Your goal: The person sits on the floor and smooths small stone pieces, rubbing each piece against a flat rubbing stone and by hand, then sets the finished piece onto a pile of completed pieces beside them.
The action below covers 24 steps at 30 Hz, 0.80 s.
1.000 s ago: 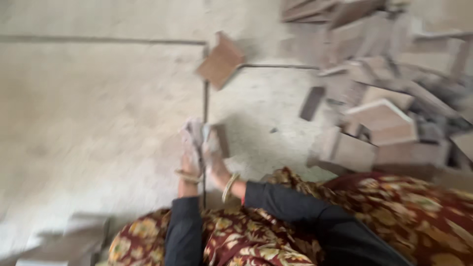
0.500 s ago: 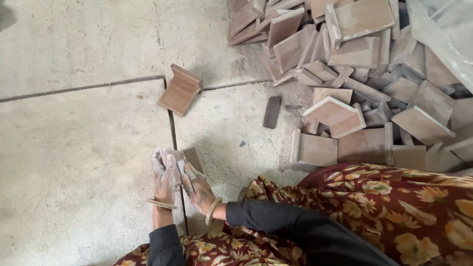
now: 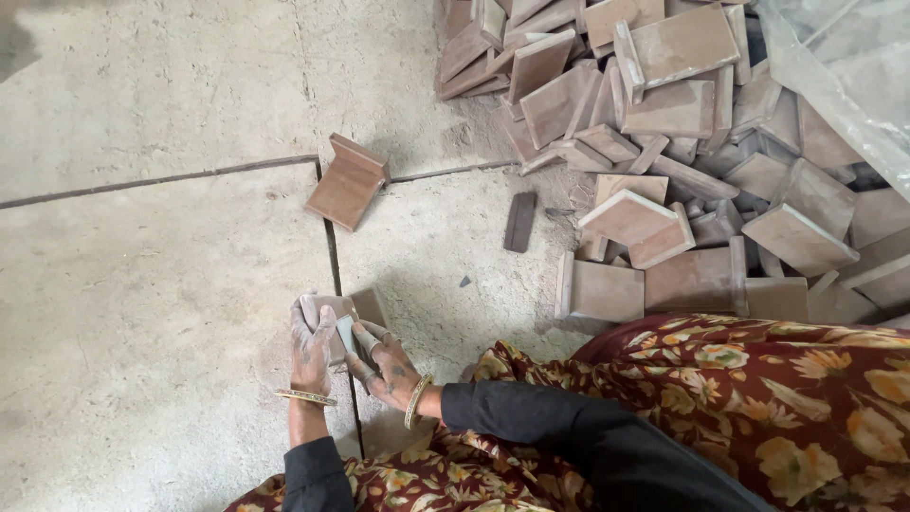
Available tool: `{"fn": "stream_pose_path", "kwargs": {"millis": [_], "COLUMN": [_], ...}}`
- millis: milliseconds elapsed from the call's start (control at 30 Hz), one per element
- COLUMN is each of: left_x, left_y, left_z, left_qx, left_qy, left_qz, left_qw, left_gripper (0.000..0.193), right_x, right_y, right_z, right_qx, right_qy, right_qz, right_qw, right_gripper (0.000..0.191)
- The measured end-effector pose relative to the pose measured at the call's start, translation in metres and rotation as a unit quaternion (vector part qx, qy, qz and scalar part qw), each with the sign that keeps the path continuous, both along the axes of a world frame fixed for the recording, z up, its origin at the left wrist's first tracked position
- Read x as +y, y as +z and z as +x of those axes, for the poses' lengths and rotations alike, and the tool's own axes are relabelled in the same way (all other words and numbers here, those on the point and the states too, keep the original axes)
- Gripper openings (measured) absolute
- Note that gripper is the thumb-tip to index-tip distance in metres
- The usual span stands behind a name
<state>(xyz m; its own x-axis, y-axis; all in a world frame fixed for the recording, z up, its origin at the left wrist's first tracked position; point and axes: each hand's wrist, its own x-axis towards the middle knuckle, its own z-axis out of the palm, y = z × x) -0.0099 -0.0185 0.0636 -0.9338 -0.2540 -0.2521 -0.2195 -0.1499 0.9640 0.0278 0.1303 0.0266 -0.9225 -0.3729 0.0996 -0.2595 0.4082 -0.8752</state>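
Observation:
My left hand (image 3: 311, 349), dusty and with a bangle at the wrist, grips a small brown angled tile piece (image 3: 368, 305) low over the concrete floor. My right hand (image 3: 387, 368) presses a small grey pad (image 3: 345, 333) against that piece. Both hands are close together above a dark joint line in the floor (image 3: 333, 258). A second brown L-shaped tile (image 3: 347, 184) lies alone on the floor beyond my hands.
A big heap of brown L-shaped tiles (image 3: 664, 142) fills the upper right. A narrow dark strip (image 3: 519, 221) lies beside it. Clear plastic sheeting (image 3: 844, 66) is at the far right. My flowered red garment (image 3: 758, 408) covers the lower right.
The view has swung toward the tile heap, which now shows more fully. My hands stay together on the small tile piece, rubbing it with the pad.

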Motion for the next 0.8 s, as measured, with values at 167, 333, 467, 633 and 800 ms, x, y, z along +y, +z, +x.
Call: {"fn": "stream_pose_path", "kwargs": {"millis": [167, 333, 467, 633, 800], "left_x": [-0.010, -0.016, 0.004, 0.032, 0.038], "left_y": [-0.032, -0.102, -0.101, -0.040, -0.014], "left_z": [0.005, 0.001, -0.018, -0.033, -0.026], "left_qx": [0.011, 0.172, 0.193, 0.009, -0.138], "left_qy": [0.032, 0.010, -0.084, 0.067, 0.045], "left_qz": [-0.008, -0.397, -0.569, -0.366, -0.383], "left_qw": [0.999, 0.902, 0.795, 0.928, 0.912], "left_gripper": [0.055, 0.042, 0.050, 0.056, 0.058], "right_x": [0.004, 0.031, 0.072, 0.107, 0.119], "right_y": [-0.012, -0.040, -0.062, -0.054, -0.029], "right_z": [-0.013, -0.056, -0.101, -0.117, -0.125], "right_qx": [-0.059, -0.049, 0.046, -0.143, -0.218], "right_qy": [0.018, -0.033, -0.054, -0.134, -0.080], "right_qz": [-0.038, -0.160, -0.111, -0.164, -0.194], "right_qw": [0.997, 0.985, 0.991, 0.967, 0.953], "right_gripper": [0.071, 0.082, 0.059, 0.049, 0.035]}}
